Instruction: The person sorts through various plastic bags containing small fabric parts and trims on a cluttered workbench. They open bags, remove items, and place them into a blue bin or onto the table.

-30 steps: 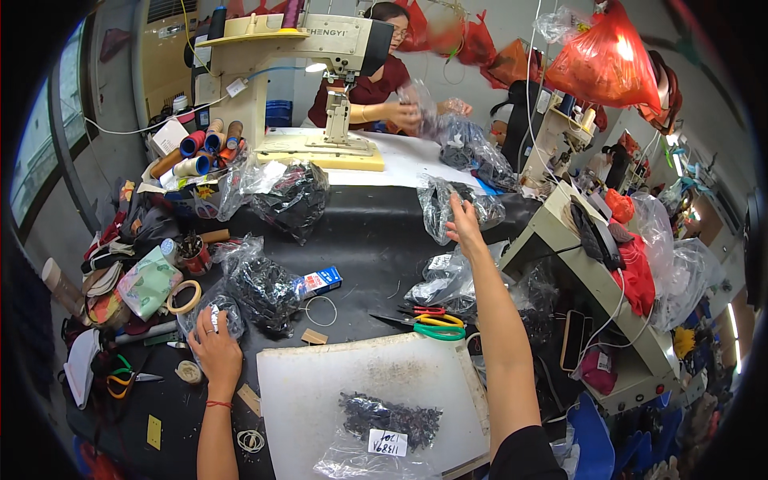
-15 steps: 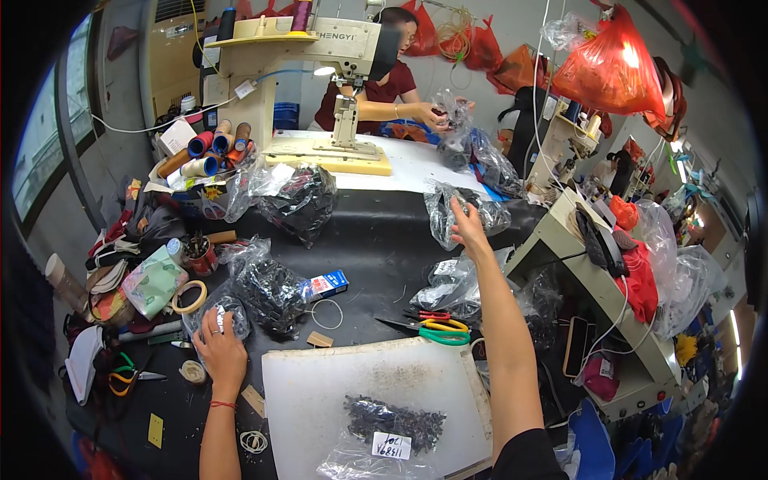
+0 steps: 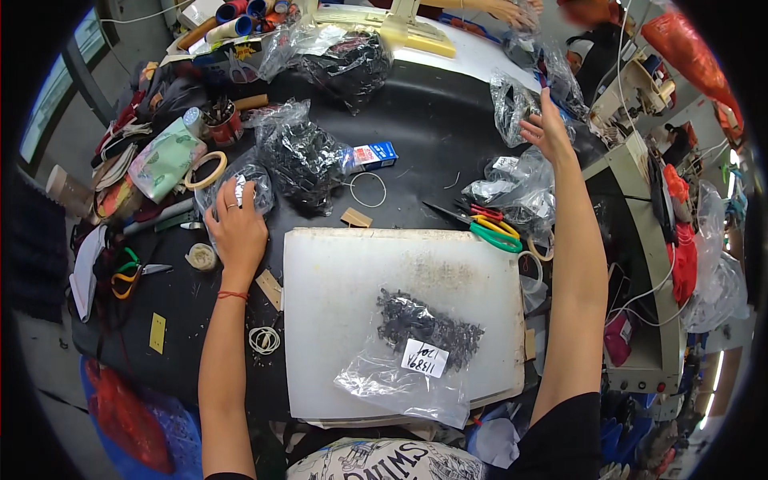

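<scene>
Far left of the frame: green-and-orange scissors (image 3: 122, 274) lie on the black worktable (image 3: 424, 128), with a roll of tape (image 3: 205, 170) above them. Left of centre: the left hand (image 3: 234, 228) rests palm down, fingers spread, on a small clear bag of dark parts (image 3: 240, 186); it presses the bag rather than gripping it. Centre: a white cutting board (image 3: 336, 312) carries a labelled clear bag of small black parts (image 3: 416, 340), lying flat and untouched by either hand. Right of centre: scissors with green and red handles (image 3: 484, 226) lie beside crumpled plastic bags (image 3: 520, 184). Upper right: the right hand (image 3: 546, 130), fingers open, reaches to a clear bag (image 3: 512, 100) at the table's far edge; no closed grasp is visible. By this evidence the bag handling looks early: one bag on the board, several yet scattered.
</scene>
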Available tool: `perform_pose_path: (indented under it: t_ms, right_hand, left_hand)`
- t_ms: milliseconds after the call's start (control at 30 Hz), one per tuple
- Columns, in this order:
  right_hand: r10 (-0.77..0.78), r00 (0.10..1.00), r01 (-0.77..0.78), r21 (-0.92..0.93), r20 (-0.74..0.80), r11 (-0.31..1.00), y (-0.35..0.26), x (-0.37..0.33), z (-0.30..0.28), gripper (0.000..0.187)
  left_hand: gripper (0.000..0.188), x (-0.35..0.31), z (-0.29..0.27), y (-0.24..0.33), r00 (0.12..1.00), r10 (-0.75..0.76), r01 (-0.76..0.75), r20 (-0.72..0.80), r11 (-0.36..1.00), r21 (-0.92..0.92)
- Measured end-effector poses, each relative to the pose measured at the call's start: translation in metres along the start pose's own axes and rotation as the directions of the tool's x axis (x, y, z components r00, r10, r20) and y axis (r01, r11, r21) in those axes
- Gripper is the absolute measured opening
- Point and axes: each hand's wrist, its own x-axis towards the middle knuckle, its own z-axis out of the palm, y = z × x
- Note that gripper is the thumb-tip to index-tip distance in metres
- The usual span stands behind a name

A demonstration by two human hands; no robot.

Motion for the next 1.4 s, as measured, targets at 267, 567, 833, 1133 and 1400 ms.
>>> perform_pose_path:
  t_ms: [267,567,833,1133,1400]
  right_hand:
    - [0.007,1.000,-0.010,0.123,0.022,0.992,0.000,0.001,0.000,0.094]
    - [0.018,0.996,-0.046,0.316,0.093,0.948,0.011,0.008,0.018,0.090]
    - [0.121,0.992,-0.119,0.430,0.024,0.895,0.022,0.018,0.028,0.096]
    - [0.068,0.991,-0.069,0.002,0.115,0.998,0.037,0.020,0.053,0.111]
    - [-0.343,0.878,0.469,-0.736,0.333,0.488,0.025,-0.037,0.093,0.035]
  left_hand:
    - [0.050,0.002,0.000,0.002,1.000,0.007,-0.007,-0.002,1.000,-0.004]
    - [0.050,0.002,-0.004,0.002,1.000,-0.001,0.001,0.000,1.000,0.001]
    - [0.050,0.003,-0.002,0.004,1.000,0.000,0.000,-0.024,1.000,-0.026]
    - [0.051,0.002,-0.003,0.003,0.999,-0.003,0.001,-0.039,0.999,-0.053]
    - [0.057,0.015,-0.045,0.006,0.956,-0.085,0.170,0.281,0.940,-0.296]
